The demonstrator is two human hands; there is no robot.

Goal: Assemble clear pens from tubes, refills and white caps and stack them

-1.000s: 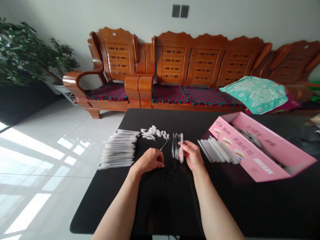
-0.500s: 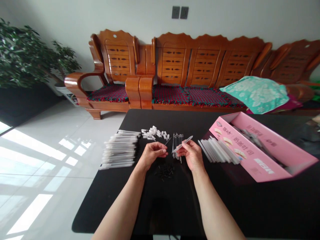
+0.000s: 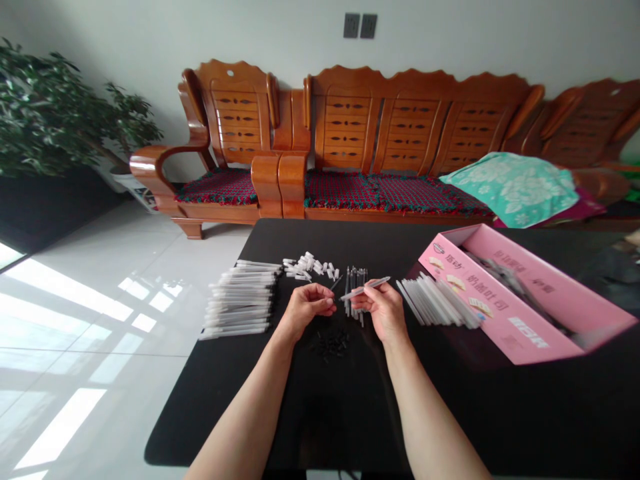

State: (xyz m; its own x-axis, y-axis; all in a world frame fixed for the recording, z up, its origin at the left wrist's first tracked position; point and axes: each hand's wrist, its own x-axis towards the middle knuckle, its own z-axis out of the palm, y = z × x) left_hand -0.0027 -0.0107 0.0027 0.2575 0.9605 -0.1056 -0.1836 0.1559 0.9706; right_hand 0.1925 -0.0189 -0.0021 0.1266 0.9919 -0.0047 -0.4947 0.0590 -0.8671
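A carved wooden settee [image 3: 345, 143] with woven seat covers lines the pale wall, beneath two dark wall sockets [image 3: 360, 25]; a leafy potted plant [image 3: 47, 110] stands to your left. Before it is the black desk [image 3: 310, 420] on which your materials lie. Your left hand [image 3: 313, 305] has a pinched grip, thumb against fingertips, on a slim dark ink refill [image 3: 337, 283] that points up and away from you. Your right hand [image 3: 384, 308] has its grip closed about a translucent pen barrel [image 3: 367, 289], held slantwise above the loose refills [image 3: 355, 275]; its lower end comes near your left fingertips, and whether they touch cannot be told. Nearest you, between the forearms, lies a heap of small black plugs [image 3: 331, 345]. White caps [image 3: 309, 265] are scattered beyond your left hand, and a row of white pens [image 3: 239, 300] lies left of it. To your right, spare barrels [image 3: 436, 300] lie side by side, just beside an open pink carton [image 3: 500, 300].
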